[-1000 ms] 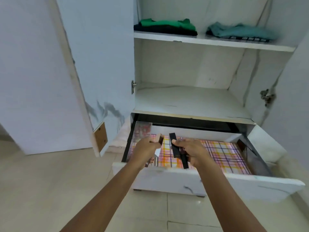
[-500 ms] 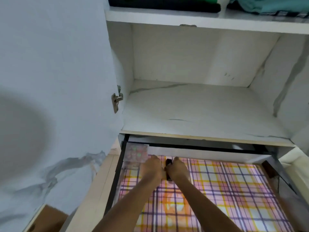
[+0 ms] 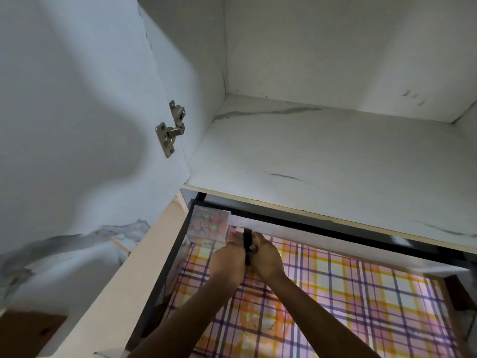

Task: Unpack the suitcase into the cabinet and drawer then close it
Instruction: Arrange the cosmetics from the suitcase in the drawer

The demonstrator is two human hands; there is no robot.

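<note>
The open drawer is lined with orange and purple plaid paper. A clear plastic box with colourful contents stands in its back left corner. Just right of that box, my left hand and my right hand are pressed close together low over the liner. My right hand grips a slim black object that stands upright between the two hands. Curled fingers of my left hand hold a small pale item, mostly hidden. The suitcase is out of view.
Above the drawer is a white marbled cabinet shelf. The open cabinet door with a metal hinge stands close on the left. The drawer's black rail runs along the back.
The view has moved in closer and lower over the drawer. Both hands reached from the drawer's front to its back left, beside the clear box, carrying the black object and the pale item.
</note>
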